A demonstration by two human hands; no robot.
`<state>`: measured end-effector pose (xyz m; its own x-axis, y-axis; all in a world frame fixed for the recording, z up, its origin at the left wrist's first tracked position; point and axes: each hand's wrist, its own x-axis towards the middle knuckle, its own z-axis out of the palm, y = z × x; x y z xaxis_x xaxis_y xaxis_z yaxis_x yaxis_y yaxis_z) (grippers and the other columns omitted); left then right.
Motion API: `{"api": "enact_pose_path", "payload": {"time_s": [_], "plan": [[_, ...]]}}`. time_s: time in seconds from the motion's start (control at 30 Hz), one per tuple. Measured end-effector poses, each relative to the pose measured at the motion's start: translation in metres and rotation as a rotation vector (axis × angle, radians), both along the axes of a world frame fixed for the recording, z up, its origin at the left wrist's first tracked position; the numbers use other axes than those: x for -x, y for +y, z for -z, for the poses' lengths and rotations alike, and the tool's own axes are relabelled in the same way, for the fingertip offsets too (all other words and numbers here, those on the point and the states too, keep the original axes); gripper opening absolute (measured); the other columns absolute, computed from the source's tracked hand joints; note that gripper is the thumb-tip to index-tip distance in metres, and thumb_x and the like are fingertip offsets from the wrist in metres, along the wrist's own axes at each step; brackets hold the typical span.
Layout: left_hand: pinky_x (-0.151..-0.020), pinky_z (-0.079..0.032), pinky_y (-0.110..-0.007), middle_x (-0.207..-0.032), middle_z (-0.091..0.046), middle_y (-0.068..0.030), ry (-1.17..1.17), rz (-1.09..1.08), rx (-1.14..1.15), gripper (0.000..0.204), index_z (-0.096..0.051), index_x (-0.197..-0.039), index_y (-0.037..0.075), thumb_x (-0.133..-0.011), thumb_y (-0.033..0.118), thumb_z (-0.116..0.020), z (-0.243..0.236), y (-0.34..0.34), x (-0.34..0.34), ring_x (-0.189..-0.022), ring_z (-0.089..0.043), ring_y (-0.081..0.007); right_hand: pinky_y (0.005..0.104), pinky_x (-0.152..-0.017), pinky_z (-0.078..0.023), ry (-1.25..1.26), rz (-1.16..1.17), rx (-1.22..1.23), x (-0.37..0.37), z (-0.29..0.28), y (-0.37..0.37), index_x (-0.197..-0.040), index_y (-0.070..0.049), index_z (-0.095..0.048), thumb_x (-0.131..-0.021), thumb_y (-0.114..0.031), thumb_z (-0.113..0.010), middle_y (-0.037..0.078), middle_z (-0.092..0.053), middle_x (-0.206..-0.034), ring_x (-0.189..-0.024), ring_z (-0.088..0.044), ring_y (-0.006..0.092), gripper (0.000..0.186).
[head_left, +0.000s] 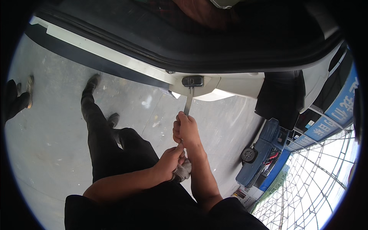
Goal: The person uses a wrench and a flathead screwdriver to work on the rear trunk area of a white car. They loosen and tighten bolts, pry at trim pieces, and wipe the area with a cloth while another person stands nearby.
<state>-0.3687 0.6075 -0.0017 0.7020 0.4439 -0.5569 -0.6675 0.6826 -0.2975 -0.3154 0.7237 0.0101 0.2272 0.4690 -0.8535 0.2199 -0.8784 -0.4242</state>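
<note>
at the open doorway on the far side, a dark fitting (pixel 193 81) is seated in the corner of the white vehicle body (pixel 245 82), just below the black rubber seal (pixel 153 57). from it a flat pale strip (pixel 188 104) is stretched toward the near side, its far end met at or in the fitting; how it is joined there cannot be told.

the strip's near part is wrapped by the right hand (pixel 185 128), which is closed into a fist, thumb laid along the strip. just nearer and to the left, by the right wrist, the left hand (pixel 168 163) is curled tight; a grey-white cloth (pixel 184 171), perhaps a glove, appears to be caught in its fingers. whether the strip's near end is held there too is hidden.

by its straight, slightly shiny look, the strip is judged to be metal — stiff along its length, fairly light, and hardly fragile. some slipping may be expected on bare skin, and thin edges could bite into the palm. a hold is best taken near the end away from the fitting, where more leverage should be had, with the cloth put between skin and edge — fingers kept well clear of the fitting. more care is owed to the white paint beside it, which could be scratched.
</note>
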Motion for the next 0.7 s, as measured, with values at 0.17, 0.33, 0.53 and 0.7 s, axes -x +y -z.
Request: {"api": "enact_pose_path", "payload": {"time_s": [0.17, 0.33, 0.53, 0.7], "plan": [[-0.055, -0.035, -0.026, -0.057, -0.037, 0.0018, -0.109, -0.01, -0.048, 0.043, -0.043, -0.072, 0.013, -0.097, 0.047, -0.046, 0.011, -0.007, -0.01, -0.055, -0.037, -0.0106, 0.0304, -0.03, -0.024, -0.212, -0.174, -0.077, -0.004, 0.004, -0.007, -0.067, -0.007, -0.038, -0.093, -0.022, -0.041, -0.001, -0.035, -0.05, -0.034, -0.03, 0.011, 0.03], [-0.053, -0.037, -0.024, -0.055, -0.035, 0.0037, -0.199, -0.041, -0.068, 0.04, -0.043, -0.071, 0.015, -0.098, 0.044, -0.046, 0.016, -0.007, -0.001, -0.051, -0.037, -0.0088, 0.0425, -0.043, -0.045, -0.457, -0.431, -0.159, -0.008, 0.019, -0.007, -0.076, 0.011, -0.052, -0.095, -0.022, -0.037, 0.024, -0.057, -0.061, -0.046, -0.057, 0.033, 0.042], [-0.052, -0.036, -0.022, -0.056, -0.034, 0.0049, -0.122, 0.021, -0.052, 0.038, -0.043, -0.071, 0.015, -0.097, 0.043, -0.048, 0.026, -0.011, 0.003, -0.051, -0.034, -0.0067, 0.0456, -0.039, -0.044, -0.695, -0.689, -0.631, -0.026, 0.064, -0.027, -0.075, 0.013, -0.051, -0.094, -0.021, -0.038, 0.025, -0.057, -0.059, -0.044, -0.057, 0.0374, 0.041], [-0.053, -0.037, -0.022, -0.056, -0.034, 0.0048, -0.082, 0.108, -0.093, 0.038, -0.042, -0.071, 0.015, -0.097, 0.042, -0.049, 0.027, -0.001, 0.013, -0.051, -0.034, -0.0069, 0.0475, -0.057, -0.051, -0.393, -0.382, -0.299, -0.009, 0.032, -0.011, -0.075, 0.01, -0.055, -0.093, -0.022, -0.04, 0.031, -0.06, -0.069, -0.06, -0.062, 0.0423, 0.04]]}}
